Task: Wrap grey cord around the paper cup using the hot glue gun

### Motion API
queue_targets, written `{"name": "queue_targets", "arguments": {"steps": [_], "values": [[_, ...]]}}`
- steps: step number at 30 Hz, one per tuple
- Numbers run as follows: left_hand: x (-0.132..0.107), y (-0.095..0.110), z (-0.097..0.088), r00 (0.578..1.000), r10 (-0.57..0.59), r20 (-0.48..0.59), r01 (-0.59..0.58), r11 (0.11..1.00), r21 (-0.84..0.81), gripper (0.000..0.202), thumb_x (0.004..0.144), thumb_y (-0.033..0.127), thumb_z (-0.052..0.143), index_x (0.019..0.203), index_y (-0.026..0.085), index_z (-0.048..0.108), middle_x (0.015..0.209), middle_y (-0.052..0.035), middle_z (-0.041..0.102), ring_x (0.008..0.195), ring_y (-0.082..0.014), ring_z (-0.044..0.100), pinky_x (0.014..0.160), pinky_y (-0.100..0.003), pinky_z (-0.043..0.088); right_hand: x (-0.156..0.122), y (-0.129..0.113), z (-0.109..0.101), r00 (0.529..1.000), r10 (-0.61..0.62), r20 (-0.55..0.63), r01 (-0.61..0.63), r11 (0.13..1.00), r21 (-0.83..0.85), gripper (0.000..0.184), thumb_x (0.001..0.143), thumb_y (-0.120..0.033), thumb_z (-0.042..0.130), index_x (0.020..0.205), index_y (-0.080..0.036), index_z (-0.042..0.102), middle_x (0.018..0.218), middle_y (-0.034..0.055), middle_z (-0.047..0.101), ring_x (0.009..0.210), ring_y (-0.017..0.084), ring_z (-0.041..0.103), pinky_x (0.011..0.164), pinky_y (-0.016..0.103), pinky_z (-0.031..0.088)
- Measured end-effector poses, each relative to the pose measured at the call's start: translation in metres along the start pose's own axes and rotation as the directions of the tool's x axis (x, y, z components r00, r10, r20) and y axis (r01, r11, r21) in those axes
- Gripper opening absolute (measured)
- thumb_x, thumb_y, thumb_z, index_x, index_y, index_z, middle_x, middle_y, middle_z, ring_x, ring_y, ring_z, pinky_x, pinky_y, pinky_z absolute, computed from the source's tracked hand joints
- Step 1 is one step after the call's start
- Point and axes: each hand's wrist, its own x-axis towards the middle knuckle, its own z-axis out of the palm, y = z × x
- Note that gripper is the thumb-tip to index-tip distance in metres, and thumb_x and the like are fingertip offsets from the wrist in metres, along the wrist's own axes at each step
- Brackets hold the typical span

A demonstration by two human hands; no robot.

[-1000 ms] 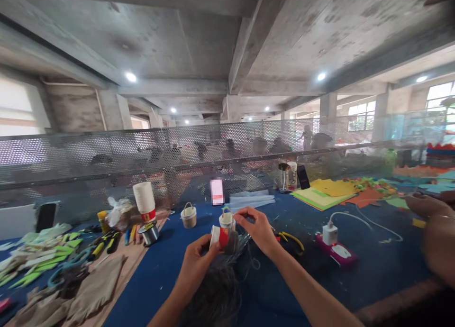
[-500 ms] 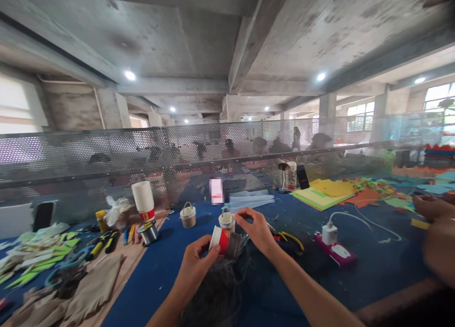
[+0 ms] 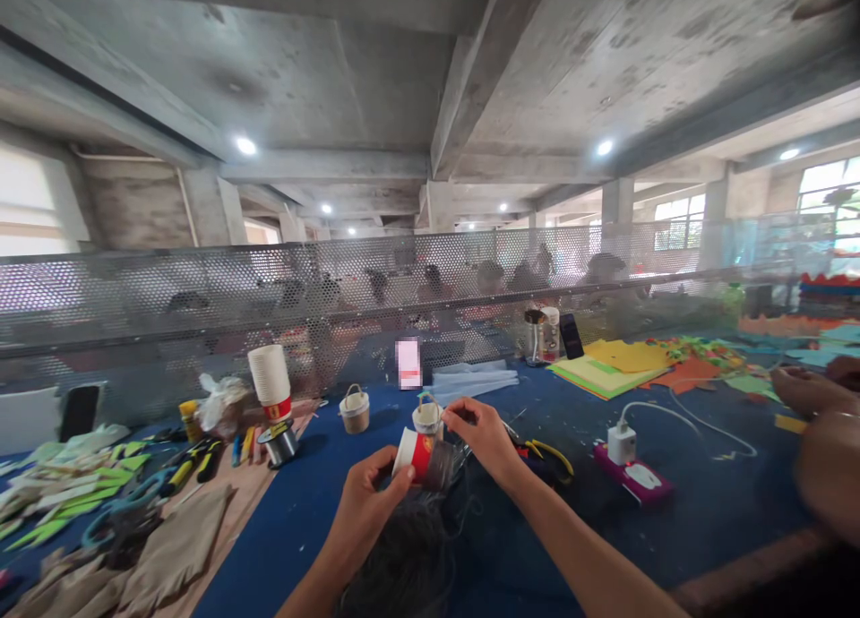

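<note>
My left hand [image 3: 366, 502] is closed round a small red and white paper cup [image 3: 417, 455], held on its side above the blue table [image 3: 296, 519]. My right hand [image 3: 480, 432] pinches something thin at the cup's far end; a dark wrap covers that end. A grey fibrous mass [image 3: 409, 555] lies under my hands. Two small bucket-shaped cups with handles stand just beyond, one [image 3: 354, 409] to the left and one [image 3: 427, 415] right behind the held cup.
A stack of paper cups [image 3: 270, 381], a wire spool [image 3: 280, 442], pliers [image 3: 188, 461] and brown paper pieces [image 3: 167, 546] lie left. A charger block on a pink device [image 3: 632, 466], yellow-handled cutters [image 3: 551, 452] and coloured paper sheets [image 3: 618, 363] lie right. Another person's hands [image 3: 816, 421] work at far right. A mesh partition [image 3: 336, 287] runs behind.
My hands and the cup have barely shifted, slightly left and down in view. The other person's hand at far right has moved a little.
</note>
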Motion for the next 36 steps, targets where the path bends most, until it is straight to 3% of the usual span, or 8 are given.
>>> {"name": "queue_targets", "arguments": {"steps": [11, 20, 36], "values": [[-0.002, 0.0, -0.001, 0.996, -0.001, 0.088, 0.002, 1.0, -0.011, 0.031, 0.079, 0.044, 0.065, 0.074, 0.014, 0.068, 0.07, -0.0038, 0.066, 0.072, -0.0212, 0.061, 0.068, -0.027, 0.048, 0.001, 0.011, 0.004, 0.996, 0.047, 0.077, -0.054, 0.994, 0.095, 0.018, 0.08, -0.034, 0.066, 0.077, -0.017, 0.069, 0.064, 0.0001, 0.068, 0.064, 0.016, 0.064, 0.066, 0.025, 0.047], [0.0, -0.004, -0.002, 0.994, 0.015, 0.107, -0.012, 1.0, -0.029, 0.029, 0.08, 0.042, 0.065, 0.075, 0.013, 0.069, 0.069, -0.0028, 0.065, 0.067, -0.0174, 0.056, 0.062, -0.024, 0.042, -0.002, 0.005, 0.006, 0.995, 0.059, 0.081, -0.068, 0.991, 0.112, 0.016, 0.079, -0.033, 0.066, 0.075, -0.017, 0.069, 0.063, -0.0006, 0.068, 0.062, 0.016, 0.064, 0.065, 0.025, 0.048], [0.0, -0.007, -0.002, 0.991, -0.028, 0.132, 0.04, 0.995, -0.094, 0.033, 0.078, 0.046, 0.069, 0.077, 0.013, 0.07, 0.072, -0.0044, 0.069, 0.068, -0.0194, 0.061, 0.063, -0.025, 0.045, -0.004, 0.003, 0.006, 0.999, 0.026, 0.046, -0.032, 0.991, 0.128, 0.016, 0.081, -0.033, 0.065, 0.077, -0.018, 0.069, 0.065, -0.001, 0.067, 0.061, 0.016, 0.064, 0.065, 0.025, 0.049]]}}
